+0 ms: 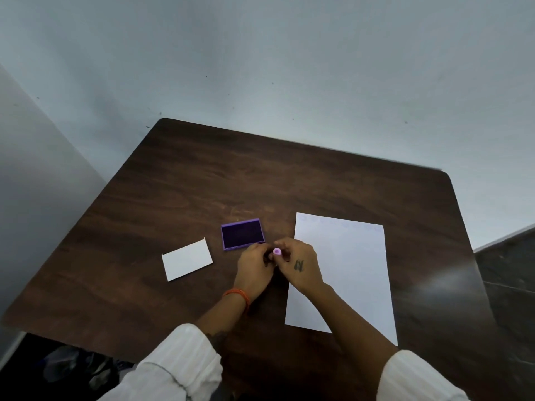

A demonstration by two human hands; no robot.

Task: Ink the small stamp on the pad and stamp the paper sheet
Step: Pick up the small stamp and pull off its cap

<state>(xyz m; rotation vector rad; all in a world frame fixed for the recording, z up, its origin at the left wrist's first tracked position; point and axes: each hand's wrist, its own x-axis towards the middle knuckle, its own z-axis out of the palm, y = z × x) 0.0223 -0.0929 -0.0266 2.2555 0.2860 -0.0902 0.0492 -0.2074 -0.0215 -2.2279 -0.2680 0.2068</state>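
Both hands meet just nearside of the open purple ink pad [242, 234], the right hand [301, 266] pinching the small stamp [277, 251] upright, ready to ink, the left hand [254, 267] curled against it, the paper sheet [347, 273] waiting under the right wrist.

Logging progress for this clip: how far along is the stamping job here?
Done: the ink pad lies open, its white lid set aside. In hand: both hands, left hand and right hand, hold the small stamp just below the pad. Left: inking and stamping; the paper sheet shows no clear new mark.
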